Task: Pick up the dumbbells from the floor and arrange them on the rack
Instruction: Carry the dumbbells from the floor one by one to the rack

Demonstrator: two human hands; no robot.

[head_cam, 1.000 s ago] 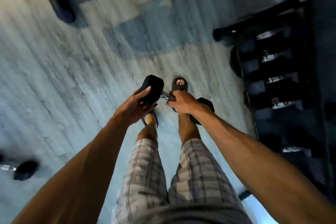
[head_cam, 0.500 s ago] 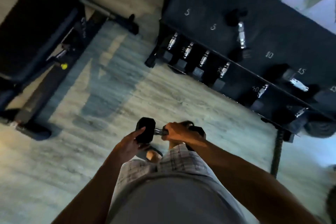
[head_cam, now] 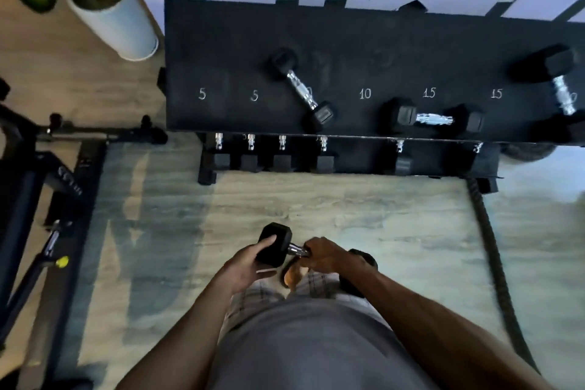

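I carry a black hex dumbbell [head_cam: 274, 243] with a chrome handle in front of my waist. My left hand [head_cam: 250, 266] cups its left head from below. My right hand [head_cam: 319, 256] is wrapped round the handle, and the right head shows partly behind that wrist. Ahead stands the black rack [head_cam: 221, 51], its top shelf marked 5, 5, 10, 15, 15. On that shelf lie a slanted dumbbell [head_cam: 302, 90], a level one [head_cam: 433, 119] and a larger one [head_cam: 562, 89] at the far right. Several more sit on the lower shelf [head_cam: 316, 152].
A black weight bench [head_cam: 34, 187] stands at the left. A white plant pot [head_cam: 117, 25] sits beside the rack's left end. A thick black rope [head_cam: 493, 263] runs along the wooden floor at the right. Open floor lies between me and the rack.
My view has swung up from the floor and my feet to face the rack squarely. Both hands still hold the same dumbbell in front of me.
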